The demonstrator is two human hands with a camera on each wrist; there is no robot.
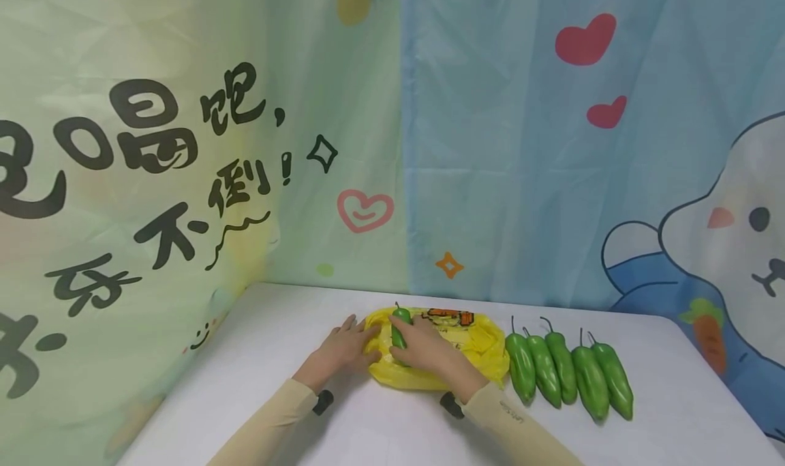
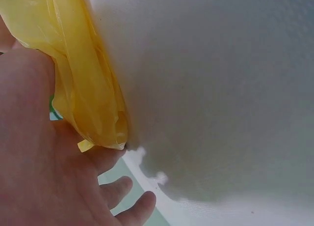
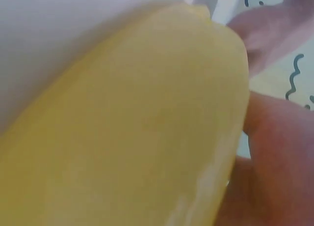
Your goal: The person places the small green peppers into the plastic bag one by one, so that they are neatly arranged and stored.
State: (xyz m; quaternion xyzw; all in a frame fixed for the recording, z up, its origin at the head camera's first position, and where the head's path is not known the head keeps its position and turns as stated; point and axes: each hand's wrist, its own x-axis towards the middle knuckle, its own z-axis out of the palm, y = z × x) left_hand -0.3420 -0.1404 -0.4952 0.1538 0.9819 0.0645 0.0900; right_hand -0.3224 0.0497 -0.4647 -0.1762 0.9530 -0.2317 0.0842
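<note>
In the head view a crinkled yellow plastic bag [image 1: 484, 343] with printing lies flat on the white table. My right hand [image 1: 429, 347] holds a green pepper [image 1: 401, 315] over the bag's left part, its stem pointing away. At the bag's left edge my left hand [image 1: 345, 350] pinches the plastic, with several fingers spread. The left wrist view shows folds of the bag [image 2: 88, 83] between the thumb side and the fingers of the left hand [image 2: 49, 152]. Yellow plastic [image 3: 142, 123] fills most of the right wrist view and hides the pepper there.
Several green peppers [image 1: 591, 381] lie in a row to the right of the bag, stems pointing away. The white table [image 1: 392, 432] ends at a printed curtain [image 1: 478, 146] at the back. A dark wrist camera [image 1: 452, 405] sits under the right wrist.
</note>
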